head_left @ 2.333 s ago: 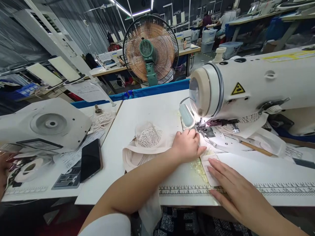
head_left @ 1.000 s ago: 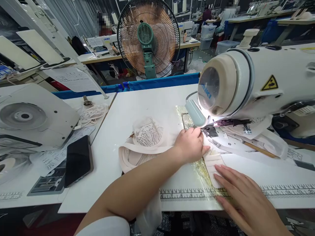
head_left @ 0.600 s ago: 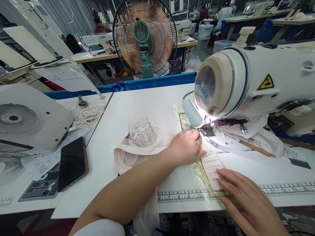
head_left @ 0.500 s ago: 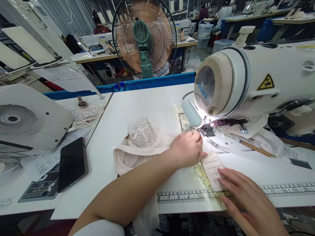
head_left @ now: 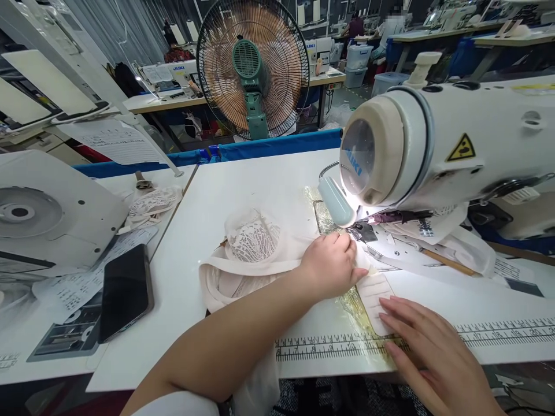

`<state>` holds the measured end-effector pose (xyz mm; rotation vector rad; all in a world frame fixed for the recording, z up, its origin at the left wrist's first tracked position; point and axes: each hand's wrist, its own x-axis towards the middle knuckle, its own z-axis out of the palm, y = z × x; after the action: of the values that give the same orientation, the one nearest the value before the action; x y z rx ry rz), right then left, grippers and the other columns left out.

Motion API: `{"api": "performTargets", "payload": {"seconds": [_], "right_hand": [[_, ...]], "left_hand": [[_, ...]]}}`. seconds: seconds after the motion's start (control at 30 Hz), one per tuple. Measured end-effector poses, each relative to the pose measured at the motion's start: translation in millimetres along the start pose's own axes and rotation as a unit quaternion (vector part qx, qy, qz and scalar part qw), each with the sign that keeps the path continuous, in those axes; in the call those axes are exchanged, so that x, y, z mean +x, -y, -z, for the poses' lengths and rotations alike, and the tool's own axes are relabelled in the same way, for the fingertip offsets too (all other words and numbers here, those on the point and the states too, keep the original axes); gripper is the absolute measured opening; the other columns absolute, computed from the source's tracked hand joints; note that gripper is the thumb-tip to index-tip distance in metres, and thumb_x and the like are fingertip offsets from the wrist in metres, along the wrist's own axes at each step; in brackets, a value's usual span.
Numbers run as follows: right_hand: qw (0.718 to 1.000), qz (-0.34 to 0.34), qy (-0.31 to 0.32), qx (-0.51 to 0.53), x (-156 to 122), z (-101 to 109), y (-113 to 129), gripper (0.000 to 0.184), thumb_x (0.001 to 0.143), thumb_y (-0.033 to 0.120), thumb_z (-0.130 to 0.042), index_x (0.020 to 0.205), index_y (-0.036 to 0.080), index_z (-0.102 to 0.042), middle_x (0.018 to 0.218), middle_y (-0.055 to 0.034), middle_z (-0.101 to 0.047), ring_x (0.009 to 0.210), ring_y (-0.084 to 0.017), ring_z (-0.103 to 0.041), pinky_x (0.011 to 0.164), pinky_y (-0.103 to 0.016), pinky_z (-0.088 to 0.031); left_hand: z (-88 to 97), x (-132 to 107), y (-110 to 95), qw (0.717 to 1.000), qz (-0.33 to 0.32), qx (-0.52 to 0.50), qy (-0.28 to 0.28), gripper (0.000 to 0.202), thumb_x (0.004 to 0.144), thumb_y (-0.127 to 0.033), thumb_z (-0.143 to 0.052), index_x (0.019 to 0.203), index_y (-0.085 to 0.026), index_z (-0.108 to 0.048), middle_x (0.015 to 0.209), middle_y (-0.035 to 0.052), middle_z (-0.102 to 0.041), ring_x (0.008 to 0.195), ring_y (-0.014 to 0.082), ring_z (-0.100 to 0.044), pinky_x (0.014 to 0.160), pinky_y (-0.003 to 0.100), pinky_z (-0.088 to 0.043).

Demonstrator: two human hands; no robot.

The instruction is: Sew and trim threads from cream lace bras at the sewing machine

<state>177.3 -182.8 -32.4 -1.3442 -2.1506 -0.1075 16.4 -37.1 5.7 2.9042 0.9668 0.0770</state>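
Observation:
A cream bra (head_left: 254, 240) with a lace cup lies on the white table left of the sewing machine (head_left: 390, 144). My left hand (head_left: 332, 263) is closed on its fabric edge beside the presser foot, fingertips bent down; the pinched part is mostly hidden under the fingers. Nearer to me lies a pale panel with faint lines (head_left: 375, 300), bordered by yellowish tape. My right hand (head_left: 437, 352) rests at the panel's right side, palm down and fingers apart, with nothing held. The machine's lamp (head_left: 336, 202) lights the needle area.
A black phone (head_left: 125, 293) and papers lie at the left, near a second machine (head_left: 52, 211). More lace fabric (head_left: 154, 202) sits behind them. A printed ruler (head_left: 321, 346) runs along the front edge. Beyond the table stands a large fan (head_left: 254, 69). A wooden stick (head_left: 451, 263) lies right of the needle area.
The view has shifted very slightly. Both hands and the bra stay in nearly the same places, with no grip taken or let go.

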Motion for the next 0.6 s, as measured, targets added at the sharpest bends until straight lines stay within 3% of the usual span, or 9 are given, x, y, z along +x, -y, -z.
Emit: {"api": "performTargets", "payload": {"seconds": [0.27,0.6], "right_hand": [[1.000,-0.003,0.001,0.002,0.2,0.5,0.1,0.024,0.088,0.026,-0.049,0.109,0.019,-0.058,0.119,-0.0066,-0.059,0.113,-0.023,-0.051,0.090,-0.035,-0.042],[1.000,0.012,-0.019,-0.013,-0.3,-2.1,-0.4,0.022,0.089,0.027,-0.049,0.106,0.018,-0.060,0.113,-0.0059,-0.061,0.109,-0.021,-0.053,0.086,-0.033,-0.042]], "left_hand": [[1.8,0.2,2.2,1.000,-0.003,0.003,-0.016,0.062,0.088,-0.053,-0.037,0.126,-0.006,-0.048,0.109,0.0096,-0.057,0.100,0.0234,-0.049,0.083,0.037,-0.041],[4.5,-3.0,2.9,1.000,-0.011,0.002,-0.006,0.058,0.087,-0.054,-0.039,0.124,-0.009,-0.050,0.112,0.0097,-0.057,0.102,0.0233,-0.049,0.084,0.037,-0.041]]}}
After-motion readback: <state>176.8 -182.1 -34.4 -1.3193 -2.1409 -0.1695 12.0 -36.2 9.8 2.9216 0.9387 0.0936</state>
